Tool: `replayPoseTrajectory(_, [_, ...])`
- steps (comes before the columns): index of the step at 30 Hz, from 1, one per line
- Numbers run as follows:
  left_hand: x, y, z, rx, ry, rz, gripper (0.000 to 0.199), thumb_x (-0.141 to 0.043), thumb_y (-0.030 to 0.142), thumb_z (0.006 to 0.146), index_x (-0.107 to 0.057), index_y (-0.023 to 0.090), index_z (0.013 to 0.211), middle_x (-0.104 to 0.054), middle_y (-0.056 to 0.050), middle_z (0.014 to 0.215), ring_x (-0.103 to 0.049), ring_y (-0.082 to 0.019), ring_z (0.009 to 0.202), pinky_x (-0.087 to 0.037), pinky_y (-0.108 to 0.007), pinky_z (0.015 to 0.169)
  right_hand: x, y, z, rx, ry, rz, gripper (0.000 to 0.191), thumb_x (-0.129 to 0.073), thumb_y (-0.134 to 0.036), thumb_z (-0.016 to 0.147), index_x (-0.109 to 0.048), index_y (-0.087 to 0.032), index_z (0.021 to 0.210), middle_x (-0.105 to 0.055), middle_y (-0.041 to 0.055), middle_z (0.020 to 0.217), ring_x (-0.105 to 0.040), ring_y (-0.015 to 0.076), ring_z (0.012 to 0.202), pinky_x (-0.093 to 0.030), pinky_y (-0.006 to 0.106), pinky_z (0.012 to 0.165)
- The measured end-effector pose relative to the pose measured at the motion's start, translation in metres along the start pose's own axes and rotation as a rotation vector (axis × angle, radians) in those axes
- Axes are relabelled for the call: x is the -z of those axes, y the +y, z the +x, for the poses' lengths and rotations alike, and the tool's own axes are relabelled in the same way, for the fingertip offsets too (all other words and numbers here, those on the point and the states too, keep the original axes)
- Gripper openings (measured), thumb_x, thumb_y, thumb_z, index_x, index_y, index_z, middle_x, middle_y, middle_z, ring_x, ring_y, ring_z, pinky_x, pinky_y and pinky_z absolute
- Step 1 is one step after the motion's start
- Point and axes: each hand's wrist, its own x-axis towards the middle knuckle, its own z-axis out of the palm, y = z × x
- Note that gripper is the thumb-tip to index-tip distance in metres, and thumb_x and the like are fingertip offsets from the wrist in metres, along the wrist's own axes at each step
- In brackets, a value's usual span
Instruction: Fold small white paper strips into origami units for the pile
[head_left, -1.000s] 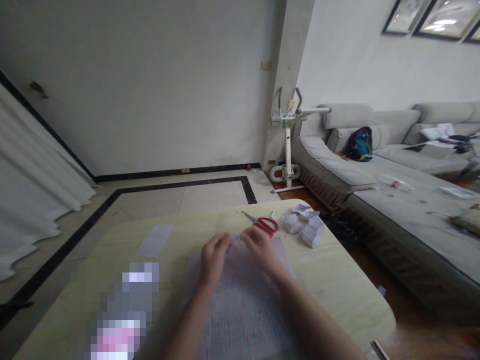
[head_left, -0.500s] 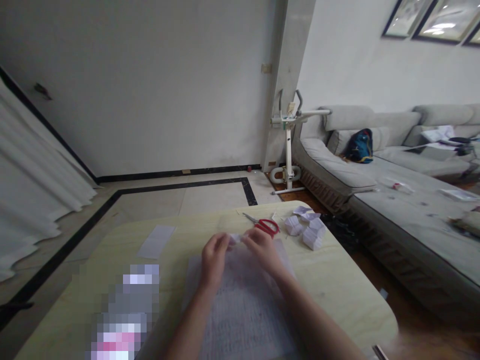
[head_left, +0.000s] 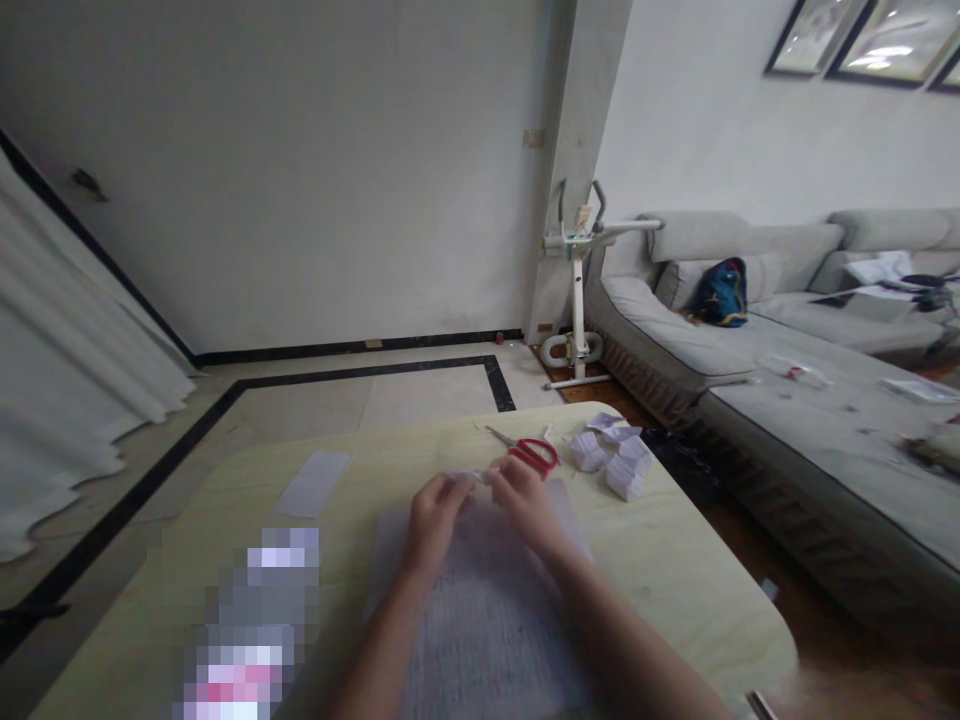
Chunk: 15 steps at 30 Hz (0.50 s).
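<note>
A small piece of white paper (head_left: 472, 476) is pinched between my two hands, mostly hidden by the fingers. My left hand (head_left: 436, 510) is closed on its left side, my right hand (head_left: 523, 497) on its right. Both hands are over the far end of a large printed sheet (head_left: 487, 620) that lies on the table under my forearms. Just beyond my right hand lie scissors with red handles (head_left: 536, 455), their blades pointing away to the left. Several folded white paper pieces (head_left: 626, 465) sit to the right of the scissors.
The pale wooden table (head_left: 697, 590) has rounded corners. A blank white paper strip (head_left: 313, 483) lies on its left side, with a pixelated item (head_left: 255, 620) nearer to me. A grey sofa (head_left: 810, 400) stands at the right, an exercise machine (head_left: 577, 290) behind the table.
The fingers of both hands have shifted slightly on the small paper, and my left hand has come a little to the right. Less of the paper shows now.
</note>
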Motion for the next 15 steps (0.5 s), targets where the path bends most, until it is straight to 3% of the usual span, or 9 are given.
replayPoseTrajectory(4, [-0.0002, -0.0027, 0.0004, 0.001, 0.034, 0.003, 0.031, -0.064, 0.043, 0.073, -0.062, 0.012, 0.071, -0.058, 0.001, 0.06, -0.051, -0.011, 0.056, -0.039, -0.021, 0.054, -0.0021, -0.0008, 0.0, -0.028, 0.038, 0.047, 0.019, -0.054, -0.037, 0.081, -0.053, -0.018, 0.077, -0.049, -0.003, 0.063, -0.047, 0.0106, 0.056, -0.038, 0.022, 0.052])
replayPoseTrajectory(11, [0.0018, 0.0011, 0.0001, -0.05, 0.06, 0.116, 0.032, -0.064, 0.044, 0.072, -0.061, 0.013, 0.065, -0.057, 0.001, 0.056, -0.051, -0.011, 0.055, -0.038, -0.021, 0.053, 0.0001, -0.0048, 0.0021, -0.046, -0.088, -0.053, 0.021, -0.06, -0.035, 0.078, -0.065, -0.015, 0.081, -0.062, 0.0021, 0.071, -0.055, 0.0132, 0.064, -0.042, 0.023, 0.059])
replayPoseTrajectory(15, [0.0013, 0.0033, -0.0012, -0.091, 0.055, 0.156, 0.031, -0.063, 0.042, 0.074, -0.059, 0.014, 0.062, -0.056, 0.002, 0.055, -0.05, -0.011, 0.053, -0.038, -0.02, 0.052, 0.0006, -0.0058, 0.0029, -0.038, -0.09, -0.052, 0.017, -0.059, -0.031, 0.078, -0.064, -0.015, 0.075, -0.063, 0.0026, 0.071, -0.057, 0.0141, 0.067, -0.042, 0.023, 0.06])
